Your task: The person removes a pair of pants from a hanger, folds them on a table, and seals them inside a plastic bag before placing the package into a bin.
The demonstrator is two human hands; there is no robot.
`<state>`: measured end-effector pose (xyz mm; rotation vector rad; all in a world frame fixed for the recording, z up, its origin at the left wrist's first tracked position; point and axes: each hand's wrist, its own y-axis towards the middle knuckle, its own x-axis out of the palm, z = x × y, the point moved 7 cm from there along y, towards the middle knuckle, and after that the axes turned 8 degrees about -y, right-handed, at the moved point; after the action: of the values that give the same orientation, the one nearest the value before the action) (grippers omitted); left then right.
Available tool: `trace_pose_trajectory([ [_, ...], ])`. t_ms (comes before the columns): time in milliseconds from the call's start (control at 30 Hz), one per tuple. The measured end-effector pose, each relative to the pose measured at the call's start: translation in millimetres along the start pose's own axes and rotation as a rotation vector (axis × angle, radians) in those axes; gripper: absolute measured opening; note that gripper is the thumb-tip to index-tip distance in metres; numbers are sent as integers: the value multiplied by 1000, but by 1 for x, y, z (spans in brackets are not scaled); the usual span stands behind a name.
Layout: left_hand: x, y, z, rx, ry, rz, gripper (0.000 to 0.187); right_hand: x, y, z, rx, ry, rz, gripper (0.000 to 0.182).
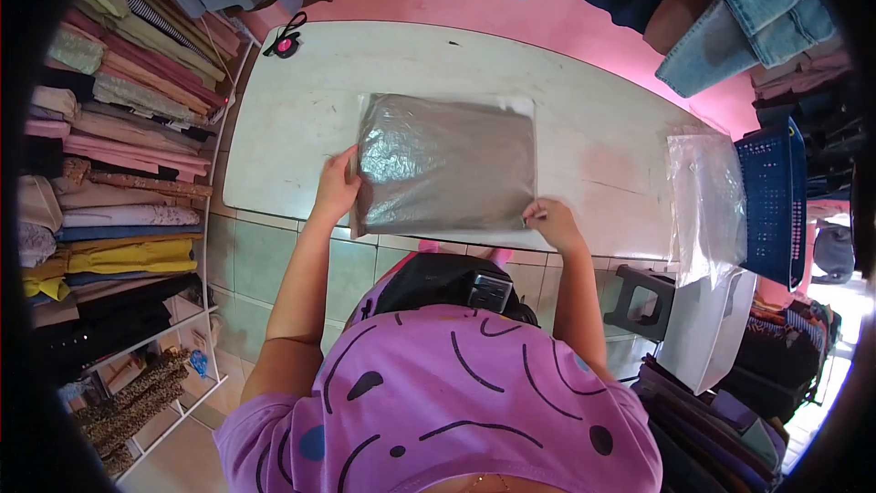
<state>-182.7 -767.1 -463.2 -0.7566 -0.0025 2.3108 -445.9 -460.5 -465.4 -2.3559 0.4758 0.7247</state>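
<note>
A folded grey-brown cloth in a clear plastic bag [447, 164] lies flat on the white table, close to its front edge. My left hand [338, 184] grips the bag's left edge, thumb on top and the other fingers partly hidden. At the lower right corner of the bag, my right hand [552, 221] pinches the plastic between thumb and curled fingers. Light glares off the wrinkled film, mostly on its left half.
The white table [283, 137] has a black cord with a pink-centred disc [286, 44] at its far left corner. To the right are loose clear plastic bags [704, 205] and a blue basket [771, 201]. Shelves of folded clothes [137, 164] stand left; jeans [757, 0] hang upper right.
</note>
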Motion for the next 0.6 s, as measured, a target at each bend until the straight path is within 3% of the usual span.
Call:
trace_pose_trajectory([
  [33,-6,-2,12,180,341,123,63,-1,0,-3,2,-2,-9,16],
  [67,-8,-4,24,340,270,231,58,-18,-3,-12,-45,-149,261,21],
  [100,-3,-3,41,338,275,222,58,-36,-10,-27,-90,-297,535,27],
  [133,0,-2,65,390,321,286,57,-48,-6,-48,-58,-268,613,39],
  [200,15,6,89,406,364,313,61,-54,12,-83,-222,-218,815,48],
  [300,42,15,98,401,574,223,66,-27,44,-112,-269,-423,846,58],
  [367,56,16,86,387,647,173,70,1,62,-114,-168,-681,675,63],
  [433,63,17,74,293,633,103,71,6,68,-110,-153,-648,675,63],
  [600,66,20,74,302,648,125,72,8,69,-108,-138,-616,672,63],
])
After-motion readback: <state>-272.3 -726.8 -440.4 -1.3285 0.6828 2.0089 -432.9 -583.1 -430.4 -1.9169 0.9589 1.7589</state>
